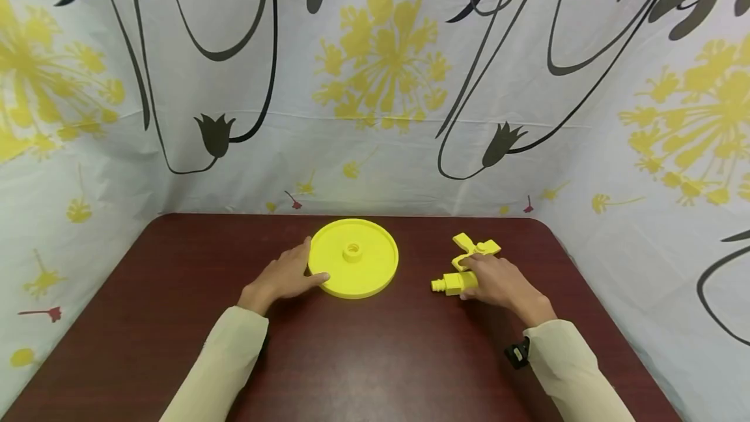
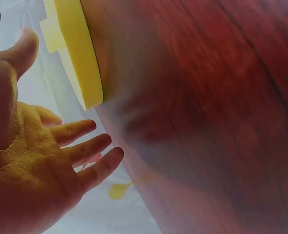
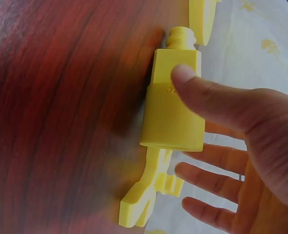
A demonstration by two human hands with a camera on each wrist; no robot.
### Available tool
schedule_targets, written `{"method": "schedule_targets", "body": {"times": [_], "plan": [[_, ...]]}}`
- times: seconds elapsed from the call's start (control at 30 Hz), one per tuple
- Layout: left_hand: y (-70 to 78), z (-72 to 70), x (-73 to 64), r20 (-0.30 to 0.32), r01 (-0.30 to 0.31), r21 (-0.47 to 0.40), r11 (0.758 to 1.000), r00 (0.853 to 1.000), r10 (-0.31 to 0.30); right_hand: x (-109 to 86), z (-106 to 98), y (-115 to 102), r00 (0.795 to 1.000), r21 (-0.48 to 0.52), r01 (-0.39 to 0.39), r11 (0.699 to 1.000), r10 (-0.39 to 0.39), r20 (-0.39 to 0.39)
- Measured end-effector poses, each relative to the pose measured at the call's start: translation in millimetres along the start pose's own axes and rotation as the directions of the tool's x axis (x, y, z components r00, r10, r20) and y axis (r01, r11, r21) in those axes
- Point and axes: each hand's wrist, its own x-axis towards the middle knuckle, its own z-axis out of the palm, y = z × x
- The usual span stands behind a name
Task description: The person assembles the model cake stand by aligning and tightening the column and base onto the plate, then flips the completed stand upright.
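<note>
A round yellow disc (image 1: 369, 262) with a raised rim and a short hollow hub lies on the table. My left hand (image 1: 282, 277) is at its left edge, thumb by the near rim and fingers by the far side. In the left wrist view that hand's fingers are spread and relaxed beside the disc (image 2: 78, 58). Between thumb and forefinger, my right hand (image 1: 505, 284) pinches a yellow block with a threaded end (image 1: 452, 284), which points left. Just beyond it lies a yellow piece with several flat arms (image 1: 477, 249), partly covered by the right fingers.
The dark red-brown wooden table (image 1: 363, 370) has rounded far corners. A white patterned cloth (image 1: 375, 174) hangs behind it and along both sides. A small black device (image 1: 517, 353) sits at the right wrist, by the cream sleeve.
</note>
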Motion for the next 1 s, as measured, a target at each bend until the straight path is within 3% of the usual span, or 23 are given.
{"method": "schedule_targets", "body": {"times": [0.27, 0.47, 0.67, 0.8, 1.0], "plan": [[3.2, 5.6, 7.9, 0.016, -0.005, -0.013, 1.000, 1.000, 0.005, 0.0, 4, -1, 0.997, 0.044, -0.035, 0.998, 0.031, 0.076], [3.5, 8.0, 9.9, 0.028, 0.022, 0.015, 1.000, 0.999, -0.022, 1.8, 8, 2, 0.996, 0.070, -0.037, 0.997, 0.031, 0.089], [4.4, 8.1, 13.3, 0.026, 0.036, 0.028, 0.999, 0.999, -0.037, 4.9, 9, 8, 0.999, 0.207, -0.009, 0.978, -0.002, 0.052], [5.2, 8.0, 14.4, 0.028, 0.038, 0.027, 0.999, 0.999, -0.039, 13.6, 11, 4, 1.000, 0.369, -0.007, 0.929, 0.004, 0.008], [5.4, 8.0, 13.8, 0.020, 0.055, 0.037, 0.998, 0.998, -0.055, 39.7, 11, -22, 0.994, 0.581, -0.011, 0.814, 0.069, -0.079]]}}
